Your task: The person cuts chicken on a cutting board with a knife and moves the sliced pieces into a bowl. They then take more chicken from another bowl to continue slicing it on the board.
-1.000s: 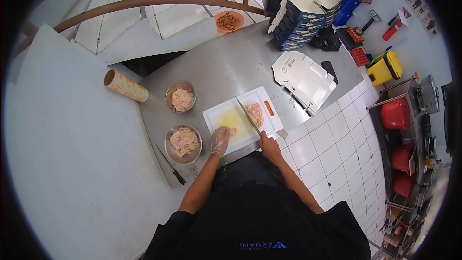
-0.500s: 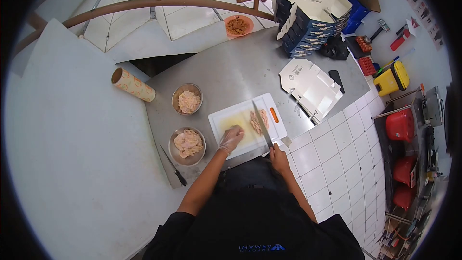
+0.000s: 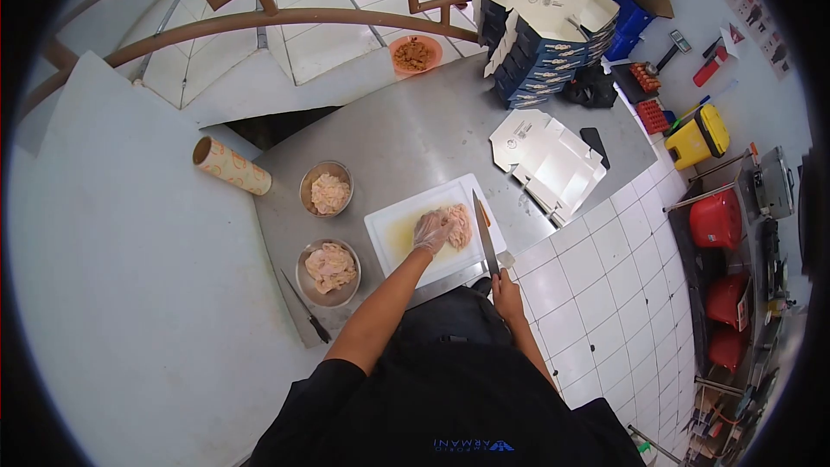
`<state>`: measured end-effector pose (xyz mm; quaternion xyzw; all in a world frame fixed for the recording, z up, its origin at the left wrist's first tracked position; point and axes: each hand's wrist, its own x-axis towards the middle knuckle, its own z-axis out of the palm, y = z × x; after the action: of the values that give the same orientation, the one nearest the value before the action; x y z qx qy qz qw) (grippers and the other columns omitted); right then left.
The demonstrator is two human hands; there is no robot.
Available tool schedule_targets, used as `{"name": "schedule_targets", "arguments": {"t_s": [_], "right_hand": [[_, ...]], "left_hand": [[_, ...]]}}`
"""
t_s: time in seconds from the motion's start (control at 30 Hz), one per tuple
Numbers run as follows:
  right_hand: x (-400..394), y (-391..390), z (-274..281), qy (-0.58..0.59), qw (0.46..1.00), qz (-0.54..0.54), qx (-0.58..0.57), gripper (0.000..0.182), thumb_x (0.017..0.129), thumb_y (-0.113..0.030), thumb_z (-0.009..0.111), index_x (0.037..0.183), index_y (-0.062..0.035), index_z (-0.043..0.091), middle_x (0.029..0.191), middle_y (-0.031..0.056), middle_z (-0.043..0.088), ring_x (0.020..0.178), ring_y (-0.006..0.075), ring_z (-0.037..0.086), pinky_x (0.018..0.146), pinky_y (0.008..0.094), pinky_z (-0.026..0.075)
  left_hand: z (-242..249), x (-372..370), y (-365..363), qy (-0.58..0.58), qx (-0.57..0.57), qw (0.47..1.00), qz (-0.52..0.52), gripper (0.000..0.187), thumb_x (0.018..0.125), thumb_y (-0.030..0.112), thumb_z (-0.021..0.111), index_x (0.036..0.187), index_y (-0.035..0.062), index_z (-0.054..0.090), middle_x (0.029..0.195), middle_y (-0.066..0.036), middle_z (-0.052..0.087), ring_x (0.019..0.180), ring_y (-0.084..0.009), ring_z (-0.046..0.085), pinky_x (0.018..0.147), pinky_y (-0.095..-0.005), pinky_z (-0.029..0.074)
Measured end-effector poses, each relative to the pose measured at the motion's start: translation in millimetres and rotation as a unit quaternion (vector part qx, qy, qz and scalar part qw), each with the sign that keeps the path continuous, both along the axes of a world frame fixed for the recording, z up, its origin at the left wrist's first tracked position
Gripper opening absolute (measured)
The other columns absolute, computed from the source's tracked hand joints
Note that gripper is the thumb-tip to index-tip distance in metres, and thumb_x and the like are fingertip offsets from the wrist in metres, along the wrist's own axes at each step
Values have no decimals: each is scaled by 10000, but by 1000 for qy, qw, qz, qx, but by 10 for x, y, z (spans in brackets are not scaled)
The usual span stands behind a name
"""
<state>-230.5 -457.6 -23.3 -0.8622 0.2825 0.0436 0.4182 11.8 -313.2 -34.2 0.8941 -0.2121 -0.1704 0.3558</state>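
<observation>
On the white cutting board (image 3: 388, 241) lies a pile of cut raw chicken (image 3: 458, 227). My left hand (image 3: 432, 232), in a clear plastic glove, is closed at the pile's left side, its fingertips partly hidden against the meat. My right hand (image 3: 507, 294) is wrapped round the handle of a long knife (image 3: 486, 233), whose blade points away over the board's right side, apart from the chicken. Left of the board, one steel bowl (image 3: 304, 200) holds small chicken pieces (image 3: 329, 194). A nearer steel bowl (image 3: 304, 286) contains larger raw pieces (image 3: 330, 267).
A second knife (image 3: 307, 310) lies by the table's left edge. Behind it is a patterned roll (image 3: 232, 166). Flat white carton (image 3: 549, 164), phone-like black object (image 3: 595, 145) and stacked boxes (image 3: 540, 60) occupy the right side. An orange bowl (image 3: 415, 55) stands at the back.
My left hand has moved right, from the bare board to the chicken. The knife has shifted right, off the meat. The view has shifted slightly.
</observation>
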Motion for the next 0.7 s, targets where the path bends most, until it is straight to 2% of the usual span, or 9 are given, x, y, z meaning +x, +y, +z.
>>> {"name": "schedule_targets", "arguments": {"t_s": [0.03,0.13,0.23,0.33,0.43,0.57,0.67,0.7], "right_hand": [[-15,5,0,-1,1000,-3,0,256,1050,-234,490,1134,6,516,784,271,663,780,507,641,654,602,452],[-12,26,41,-4,1000,-17,9,247,1050,-234,490,1109,5,514,779,269,660,777,508,638,653,602,451],[-11,0,38,-1,1000,-11,1,246,1050,-235,492,1103,4,513,776,269,658,773,509,636,652,602,450],[-34,-15,3,-3,1000,-16,0,242,1049,-234,492,1096,2,511,773,270,656,771,509,635,650,603,449],[-52,-8,-29,-6,1000,-21,2,237,1049,-234,494,1081,0,505,767,270,654,770,509,634,649,603,448],[-37,18,-17,12,1000,-15,8,240,1049,-240,494,1063,-1,496,762,266,653,773,510,632,649,604,448],[-35,44,-57,-17,1000,7,-17,222,1060,-230,503,1009,-14,480,688,240,637,690,472,650,577,532,449],[-26,51,-67,-19,1000,12,-18,222,1059,-229,505,1009,-14,480,685,240,634,689,473,648,577,535,447]], "left_hand": [[-11,-3,-8,-2,-13,1000,20,403,838,399,642,933,12,696,957,-253,700,906,-414,677,863,-503,529],[-29,54,51,79,-20,996,21,366,818,331,661,990,13,717,1001,-234,722,883,-358,714,827,-451,551],[-85,-2,105,114,-182,974,74,332,850,254,695,1063,1,726,976,-163,747,819,-242,723,768,-368,559],[115,-23,200,236,-265,925,131,308,888,178,705,1122,-23,719,980,-88,739,865,-136,681,771,-284,539],[115,-26,384,225,-295,923,100,326,936,213,696,1133,-47,698,1023,-97,724,919,-131,658,846,-281,521],[-96,-65,625,229,-297,916,139,312,915,179,716,1137,-39,689,989,-74,699,895,-121,637,832,-264,511],[-217,-103,751,221,-299,909,190,264,891,163,734,1081,-20,711,936,-39,692,862,-101,629,802,-248,511],[-252,-114,794,217,-286,911,204,266,887,167,738,1076,-18,712,929,-37,692,852,-100,629,794,-250,514]]}}
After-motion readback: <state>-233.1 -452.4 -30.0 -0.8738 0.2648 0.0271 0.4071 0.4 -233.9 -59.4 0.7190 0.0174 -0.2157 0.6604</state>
